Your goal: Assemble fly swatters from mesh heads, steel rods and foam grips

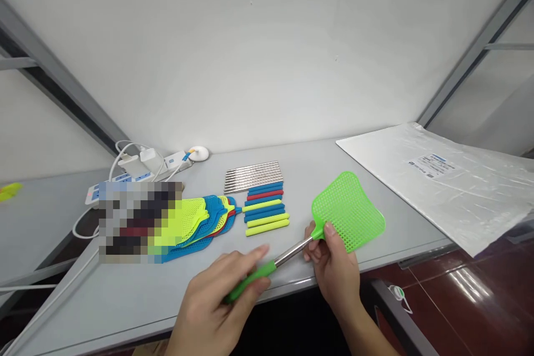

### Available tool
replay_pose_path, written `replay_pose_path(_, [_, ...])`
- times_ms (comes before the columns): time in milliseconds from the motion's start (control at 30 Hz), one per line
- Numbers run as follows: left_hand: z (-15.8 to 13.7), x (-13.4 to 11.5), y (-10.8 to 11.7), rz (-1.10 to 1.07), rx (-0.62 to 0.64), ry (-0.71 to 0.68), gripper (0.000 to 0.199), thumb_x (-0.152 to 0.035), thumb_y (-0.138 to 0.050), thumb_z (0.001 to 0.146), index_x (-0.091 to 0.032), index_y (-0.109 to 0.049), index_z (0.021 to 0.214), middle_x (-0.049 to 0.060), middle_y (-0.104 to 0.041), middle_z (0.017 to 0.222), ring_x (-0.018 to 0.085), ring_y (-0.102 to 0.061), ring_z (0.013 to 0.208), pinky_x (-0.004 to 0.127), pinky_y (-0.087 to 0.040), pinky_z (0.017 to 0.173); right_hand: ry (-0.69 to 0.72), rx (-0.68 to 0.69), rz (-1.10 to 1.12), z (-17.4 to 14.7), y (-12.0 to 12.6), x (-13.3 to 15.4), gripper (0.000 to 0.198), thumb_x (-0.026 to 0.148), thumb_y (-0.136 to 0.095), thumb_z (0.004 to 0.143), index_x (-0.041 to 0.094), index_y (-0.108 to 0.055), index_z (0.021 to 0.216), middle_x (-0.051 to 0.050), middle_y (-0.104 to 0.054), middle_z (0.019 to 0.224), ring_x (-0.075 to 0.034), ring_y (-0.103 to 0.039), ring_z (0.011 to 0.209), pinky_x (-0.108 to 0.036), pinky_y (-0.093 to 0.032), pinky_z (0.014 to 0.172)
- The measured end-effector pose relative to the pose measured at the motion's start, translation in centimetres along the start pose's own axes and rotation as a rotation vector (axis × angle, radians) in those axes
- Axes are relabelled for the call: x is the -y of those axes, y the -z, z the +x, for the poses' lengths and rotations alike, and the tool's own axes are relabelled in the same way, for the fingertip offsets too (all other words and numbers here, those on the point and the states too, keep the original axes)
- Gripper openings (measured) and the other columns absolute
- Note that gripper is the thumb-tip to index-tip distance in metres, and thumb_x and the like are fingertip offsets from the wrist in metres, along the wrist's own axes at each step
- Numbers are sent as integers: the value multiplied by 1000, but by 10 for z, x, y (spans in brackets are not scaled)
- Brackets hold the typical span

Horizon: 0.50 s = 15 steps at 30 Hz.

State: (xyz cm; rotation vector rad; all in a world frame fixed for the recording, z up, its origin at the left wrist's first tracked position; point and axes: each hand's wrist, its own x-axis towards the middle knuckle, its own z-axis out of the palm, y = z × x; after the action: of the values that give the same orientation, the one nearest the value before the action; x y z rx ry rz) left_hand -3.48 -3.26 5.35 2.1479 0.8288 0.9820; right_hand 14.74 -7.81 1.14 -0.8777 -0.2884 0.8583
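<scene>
A green fly swatter point(349, 212) with a metal rod and a green grip is held in front of me over the table's near edge. My left hand point(221, 300) is closed around the green grip, its index finger stretched along it. With thumb and fingers, my right hand point(337, 267) pinches the neck where the mesh head meets the rod. Beyond my hands lie several blue, yellow and red handle grips point(267, 213) in a row, with a row of metal rods point(252, 177) behind them. Left of these is an overlapping pile of yellow, blue and red swatter heads point(196, 222).
A power strip point(120, 178) with white plugs and cables stands at the back left, near a round white device point(199, 153). A white plastic package point(442, 178) with a label covers the table's right side. A pixelated patch hides part of the left.
</scene>
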Motion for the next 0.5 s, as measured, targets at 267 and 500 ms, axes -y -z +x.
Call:
replay_pose_path(267, [3, -14, -31, -1014, -626, 545, 30, -45, -62, 78, -17, -74, 78, 6, -64, 67, 20, -62, 68, 34, -55, 66, 54, -47, 23, -2, -1, -4, 37, 44, -71, 80, 20, -50, 61, 6, -42, 50, -10, -39, 47, -25, -34, 46])
replay_pose_path(500, [33, -24, -48, -1267, -679, 467, 35, -35, -48, 94, -19, -48, 63, -3, -39, 50, 14, -49, 61, 30, -49, 66, 10, -5, 72, 2, -5, 3, 50, 46, -74, 75, 21, -38, 52, 9, -28, 48, -7, -26, 44, -24, -29, 43])
